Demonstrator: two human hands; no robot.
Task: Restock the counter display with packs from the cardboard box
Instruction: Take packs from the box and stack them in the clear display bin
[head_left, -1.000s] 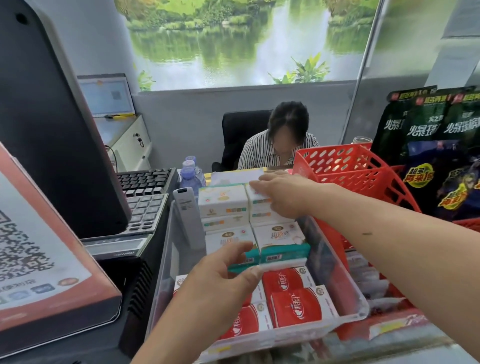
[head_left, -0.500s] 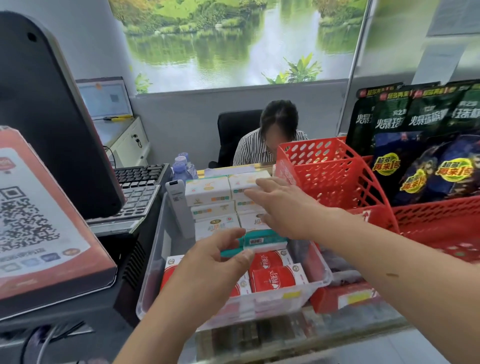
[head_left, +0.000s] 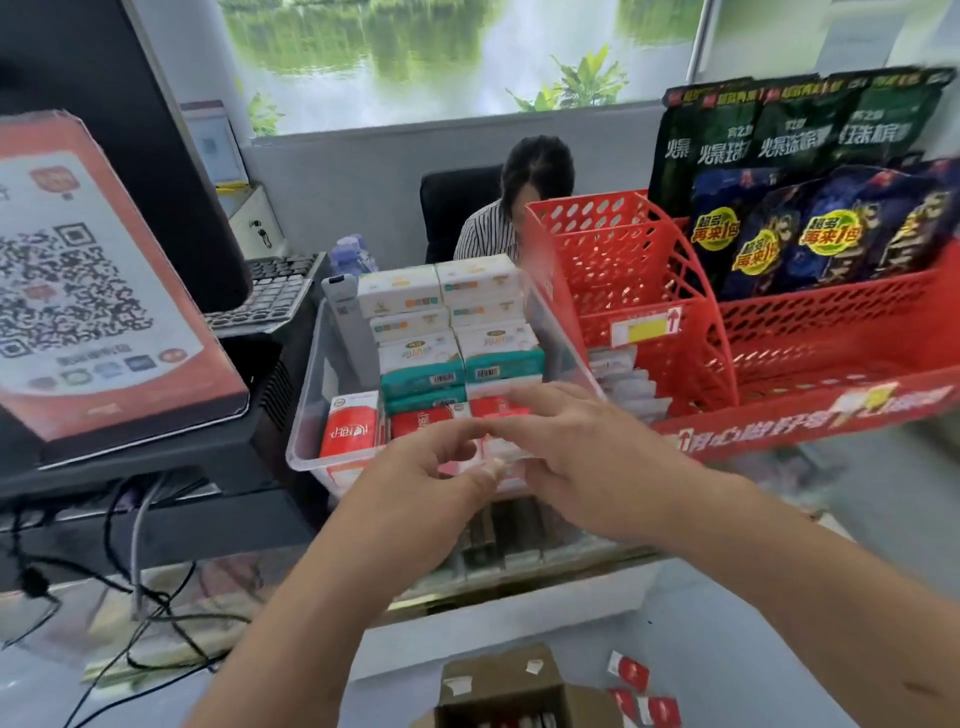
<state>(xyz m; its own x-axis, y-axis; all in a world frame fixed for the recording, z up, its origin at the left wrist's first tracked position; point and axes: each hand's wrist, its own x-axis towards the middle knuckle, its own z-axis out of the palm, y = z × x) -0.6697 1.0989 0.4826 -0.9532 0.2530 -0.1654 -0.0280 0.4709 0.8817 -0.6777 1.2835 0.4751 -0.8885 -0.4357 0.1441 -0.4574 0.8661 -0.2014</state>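
At the near edge of the clear plastic bin (head_left: 304, 415) on the counter, both hands meet over the front row of red packs (head_left: 349, 434). The left hand (head_left: 415, 499) is curled with thumb and fingertips drawn together; the right hand (head_left: 587, 462) lies with fingers spread loosely across the row. Whether either pinches a pack I cannot tell, since the hands cover that spot.

Behind the red row the bin holds teal packs (head_left: 423, 378) and, toward its far edge, white packs (head_left: 400, 296) stacked in two columns. It looks nearly full, apart from a gap along its left wall.

Supply lies the opposite way: the cardboard box (head_left: 498, 686) sits open on the floor, directly below and nearer than the hands, with red packs visible inside and loose packs (head_left: 631, 670) scattered just to its right. Any next reach likely goes down and back, with neither hand clearly closer.

To the right, touching the bin, stands a red mesh rack (head_left: 623, 291) holding dark snack bags (head_left: 800, 208).
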